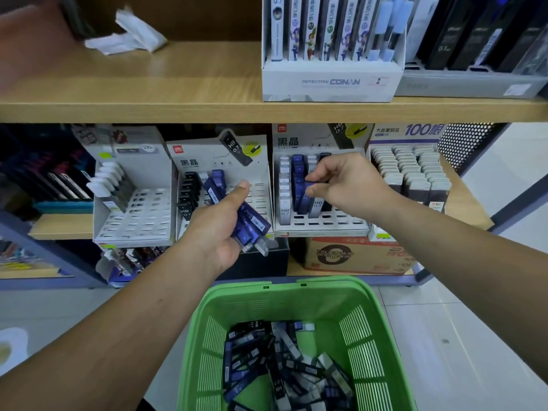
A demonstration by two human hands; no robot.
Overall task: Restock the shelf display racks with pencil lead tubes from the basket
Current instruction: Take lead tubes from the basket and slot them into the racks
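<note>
My left hand (218, 226) grips a bundle of blue pencil lead tubes (250, 223) in front of the middle display rack (258, 200). My right hand (344, 180) pinches one blue tube (305, 200) at the right display rack (341, 222), among white, blue and black tubes standing in its slots. The green basket (361, 304) sits on the floor below, holding several black, blue and grey tubes (284, 366).
A left white rack (139, 215) is mostly bare slots. A full rack (412, 173) of white-capped tubes stands far right. The upper shelf (207, 108) carries a Conan box (329, 81) and crumpled paper (130, 37). A cardboard carton (355, 256) sits under the racks.
</note>
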